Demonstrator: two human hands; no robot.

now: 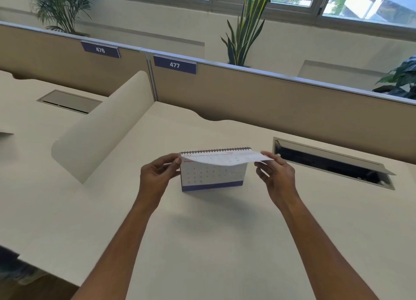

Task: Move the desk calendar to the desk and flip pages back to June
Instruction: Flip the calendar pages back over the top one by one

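Desk calendar [212, 175] stands on the worktop [225, 243], spiral spine running nine to three o'clock. Left hand [157, 175] and right hand [276, 171] each pinch an end of one lifted page [225, 159], hinged at twelve o'clock.

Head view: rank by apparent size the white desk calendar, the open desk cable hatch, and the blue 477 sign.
1. open desk cable hatch
2. white desk calendar
3. blue 477 sign, farther away, so true size unsure.

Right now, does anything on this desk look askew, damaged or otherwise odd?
Nothing is damaged or spilled. The desk calendar stands upright on the desk; its lifted page sags mid-flip between the left hand and right hand. The cable hatch lid stands open.
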